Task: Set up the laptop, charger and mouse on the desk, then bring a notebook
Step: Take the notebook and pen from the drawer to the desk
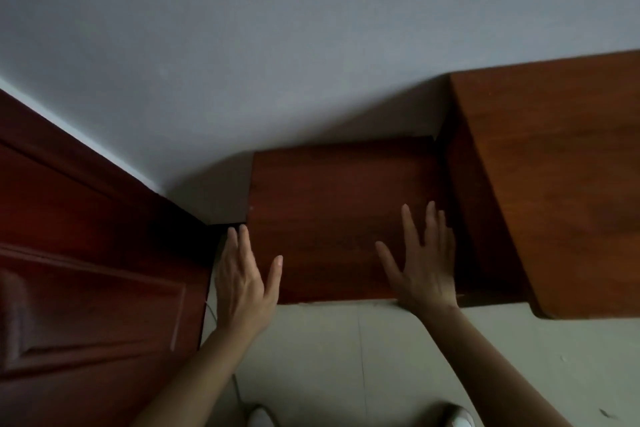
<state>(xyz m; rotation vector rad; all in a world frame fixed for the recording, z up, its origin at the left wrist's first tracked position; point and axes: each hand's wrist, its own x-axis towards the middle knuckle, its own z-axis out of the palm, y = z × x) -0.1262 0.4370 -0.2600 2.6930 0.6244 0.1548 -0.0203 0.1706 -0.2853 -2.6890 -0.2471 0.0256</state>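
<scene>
A low reddish-brown wooden surface (332, 191) stands against the grey wall, with nothing on its top. My left hand (244, 282) is at its left front corner, fingers straight, thumb spread over the top. My right hand (424, 262) lies flat on the top near its right front edge, fingers straight and spread. Neither hand holds anything. No laptop, charger, mouse or notebook is in view.
A taller wooden desk (554, 166) adjoins on the right. A dark red wooden door (86, 270) fills the left. A thin white cable (211, 314) hangs by the door edge. Pale floor tiles (363, 357) and the tips of white shoes (459, 418) lie below.
</scene>
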